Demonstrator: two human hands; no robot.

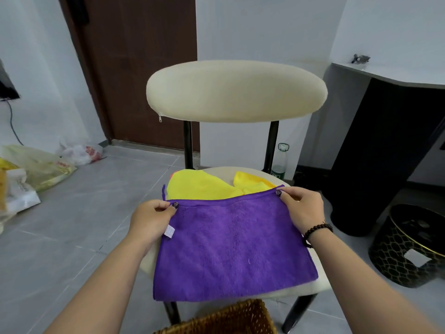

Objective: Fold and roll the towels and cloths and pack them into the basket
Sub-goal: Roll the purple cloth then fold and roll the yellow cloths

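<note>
A purple cloth (231, 247) lies folded on the seat of a cream chair (237, 92), its fold edge toward me. My left hand (151, 220) pinches its far left corner, beside a small white label. My right hand (302, 208) pinches the far right corner. Behind the purple cloth, yellow cloths (199, 186) lie crumpled on the seat, with a bit of orange at their left edge. The wicker basket (231, 319) stands on the floor below the chair's front edge, only its rim in view.
Plastic bags (36, 169) lie on the grey tiled floor at left. A black patterned stool (409, 247) stands at right beside a dark cabinet (385, 153). A clear bottle (280, 162) stands on the floor behind the chair. A brown door (139, 68) is beyond.
</note>
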